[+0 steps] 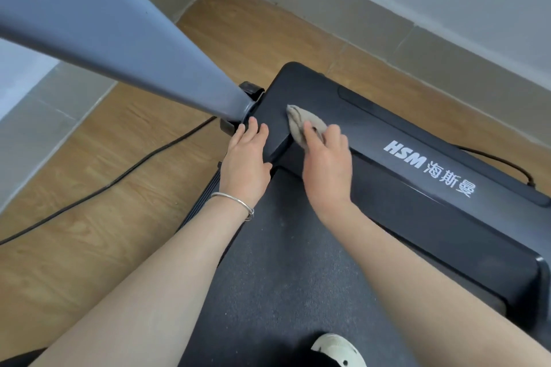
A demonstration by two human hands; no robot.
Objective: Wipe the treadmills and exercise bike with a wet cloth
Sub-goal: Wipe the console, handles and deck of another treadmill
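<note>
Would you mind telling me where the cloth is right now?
In the head view, the cloth lies under the right hand on the treadmill's black front cover, left of the HSM logo.

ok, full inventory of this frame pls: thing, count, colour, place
treadmill motor cover: 1, black, white HSM logo, centre-right
treadmill belt: 1, dark grey, bottom centre
upright post: 1, grey, upper left
cloth: 1, beige, on the cover's left end
cable: 1, black, on wood floor, left
shoe: 1, pale, bottom edge
bangle: 1, silver, left wrist
left hand: flat on the cover's corner
right hand: on the cloth
</note>
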